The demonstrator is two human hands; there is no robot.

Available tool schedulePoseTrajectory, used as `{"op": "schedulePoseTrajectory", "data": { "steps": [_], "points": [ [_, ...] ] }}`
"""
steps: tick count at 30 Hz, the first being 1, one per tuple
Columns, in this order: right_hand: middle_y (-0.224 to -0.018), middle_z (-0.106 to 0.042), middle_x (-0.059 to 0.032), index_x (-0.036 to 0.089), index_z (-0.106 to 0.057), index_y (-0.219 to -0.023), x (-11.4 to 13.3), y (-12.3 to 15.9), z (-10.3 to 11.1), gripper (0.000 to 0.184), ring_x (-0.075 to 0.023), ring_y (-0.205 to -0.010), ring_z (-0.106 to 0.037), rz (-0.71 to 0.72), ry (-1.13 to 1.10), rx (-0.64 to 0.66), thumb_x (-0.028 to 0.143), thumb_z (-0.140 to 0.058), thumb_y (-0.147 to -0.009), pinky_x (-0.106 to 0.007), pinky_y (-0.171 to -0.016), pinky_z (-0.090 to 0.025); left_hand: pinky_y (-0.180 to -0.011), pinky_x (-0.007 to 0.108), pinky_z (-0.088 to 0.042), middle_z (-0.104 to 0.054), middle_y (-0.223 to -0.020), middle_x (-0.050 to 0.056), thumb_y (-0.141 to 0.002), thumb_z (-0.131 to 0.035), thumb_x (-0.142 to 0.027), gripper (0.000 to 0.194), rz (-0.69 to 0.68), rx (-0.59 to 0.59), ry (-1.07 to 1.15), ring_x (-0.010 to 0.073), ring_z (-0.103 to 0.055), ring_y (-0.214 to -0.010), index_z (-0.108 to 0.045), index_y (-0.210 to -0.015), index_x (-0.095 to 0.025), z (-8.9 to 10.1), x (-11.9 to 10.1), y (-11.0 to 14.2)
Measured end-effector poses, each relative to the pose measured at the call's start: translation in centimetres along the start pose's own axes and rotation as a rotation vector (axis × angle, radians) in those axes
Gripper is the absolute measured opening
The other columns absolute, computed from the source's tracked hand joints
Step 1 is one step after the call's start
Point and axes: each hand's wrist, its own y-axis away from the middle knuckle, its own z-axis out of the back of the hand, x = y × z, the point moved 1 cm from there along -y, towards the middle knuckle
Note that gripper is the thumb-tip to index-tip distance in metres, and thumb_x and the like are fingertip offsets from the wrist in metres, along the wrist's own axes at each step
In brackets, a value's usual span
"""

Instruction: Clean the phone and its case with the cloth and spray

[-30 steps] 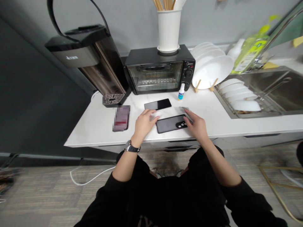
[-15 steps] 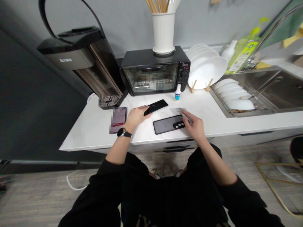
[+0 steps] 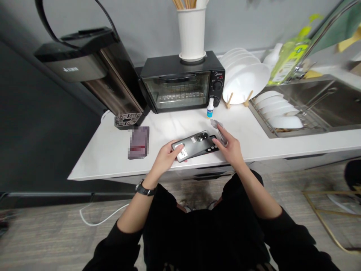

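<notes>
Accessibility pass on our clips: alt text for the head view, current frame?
The left hand holds a grey phone with a round camera bump over a black phone on a white counter, and the right hand holds a grey cloth. A toaster oven stands behind them.

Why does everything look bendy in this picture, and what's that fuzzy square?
In the head view, the edge of the white counter looks curved, probably from a wide lens. The square patch is pixelated, so what's under it can't be seen. The phone by the left hand shows a pale sheen.
</notes>
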Motion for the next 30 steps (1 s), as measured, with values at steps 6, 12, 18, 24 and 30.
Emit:
{"op": "schedulePoseTrajectory", "data": {
  "steps": [6,12,18,24,30],
  "points": [
    [-0.157,-0.061,-0.0084,0.023,-0.057,-0.156,-0.2,-0.2,-0.9,0.055,-0.0306,-0.154,-0.049,0.151,0.169,0.188,0.043,-0.060,-0.104,-0.056,-0.126,-0.044,-0.069,0.035,-0.057,-0.068,-0.075,-0.001,-0.098,-0.067,-0.053,0.041,-0.055,-0.224,-0.680,0.0241,-0.073,-0.070,-0.069,-0.131,-0.029,-0.8,0.6,1.7],
    [-0.152,-0.066,-0.0113,0.021,-0.059,-0.154,-0.2,0.0,-1.0,0.049,-0.0314,-0.152,-0.052,0.214,0.225,0.211,0.037,-0.050,-0.108,-0.057,-0.124,-0.046,-0.105,0.044,-0.057,-0.064,-0.142,0.010,-0.088,-0.083,-0.054,0.078,-0.305,-0.135,-0.942,0.0323,-0.067,-0.127,-0.051,-0.153,-0.027,-0.6,1.0,3.6],
    [-0.161,-0.057,-0.0131,0.021,-0.034,-0.169,0.8,0.6,-1.2,0.060,-0.0284,-0.154,-0.050,0.305,0.298,0.259,0.039,-0.040,-0.112,-0.058,-0.127,-0.042,-0.110,0.045,-0.055,-0.065,-0.141,0.009,-0.084,-0.087,-0.042,0.075,-0.377,-0.192,-0.847,0.0305,-0.066,-0.125,-0.052,-0.147,-0.024,-1.0,2.6,2.9],
    [-0.165,-0.051,-0.0118,0.017,-0.038,-0.166,6.0,3.1,-4.8,0.060,-0.0323,-0.160,-0.040,0.384,0.331,0.345,0.044,-0.039,-0.113,-0.065,-0.130,-0.033,-0.104,0.044,-0.058,-0.068,-0.132,0.009,-0.081,-0.090,-0.042,0.070,-0.381,-0.189,-0.839,0.0298,-0.069,-0.117,-0.056,-0.138,-0.022,-1.0,2.6,2.6],
    [-0.164,-0.053,-0.0043,0.022,-0.047,-0.161,8.5,5.7,-5.4,0.054,-0.0277,-0.161,-0.037,0.547,0.290,0.460,0.043,-0.043,-0.112,-0.061,-0.133,-0.029,-0.102,0.041,-0.058,-0.069,-0.129,0.008,-0.082,-0.087,-0.027,0.062,-0.375,-0.170,-0.844,0.0280,-0.070,-0.116,-0.057,-0.136,-0.020,-0.9,2.7,2.4]
  ]
}}
